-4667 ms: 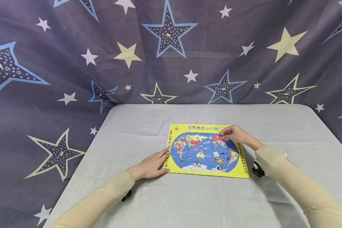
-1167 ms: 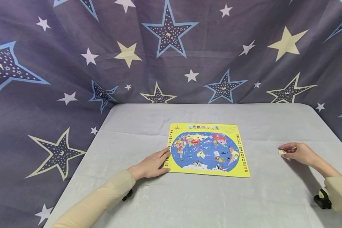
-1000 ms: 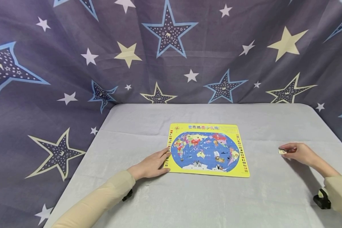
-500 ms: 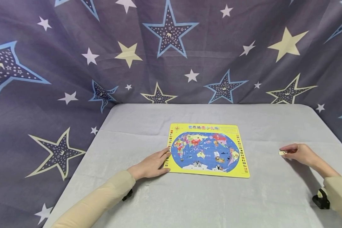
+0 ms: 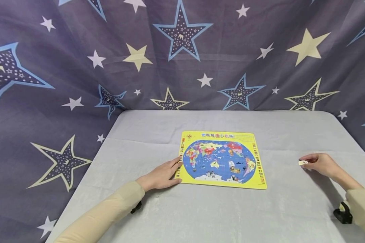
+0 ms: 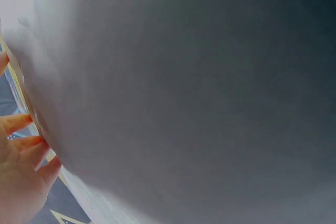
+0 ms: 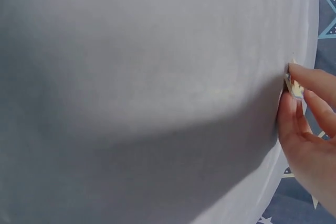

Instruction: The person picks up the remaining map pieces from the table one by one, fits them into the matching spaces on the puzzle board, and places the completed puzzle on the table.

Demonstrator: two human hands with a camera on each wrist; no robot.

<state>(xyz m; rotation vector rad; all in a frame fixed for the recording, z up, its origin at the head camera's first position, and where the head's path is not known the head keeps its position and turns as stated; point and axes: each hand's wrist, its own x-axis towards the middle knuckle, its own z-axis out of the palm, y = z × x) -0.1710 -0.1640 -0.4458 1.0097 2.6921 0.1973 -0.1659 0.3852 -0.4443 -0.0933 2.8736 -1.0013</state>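
A yellow-bordered world map puzzle lies flat on the table, its blue oval full of coloured continents and animals. On its lower left edge rests my left hand, fingers spread and fairly straight; the left wrist view shows those fingertips along the board's edge. Well to the right of the board, my right hand pinches a small pale puzzle piece between thumb and fingers, low over the table. The right wrist view shows the piece partly covered by the fingers, its print hard to make out.
A light grey cloth covers the table. Behind it and along the left hangs a dark curtain printed with stars. A black wrist mount sits under the right sleeve.
My right hand has left the map's upper right part and moved right, where it has picked up the small piece from the table. Lately the piece turns slightly in the fingers. My left hand stays put.
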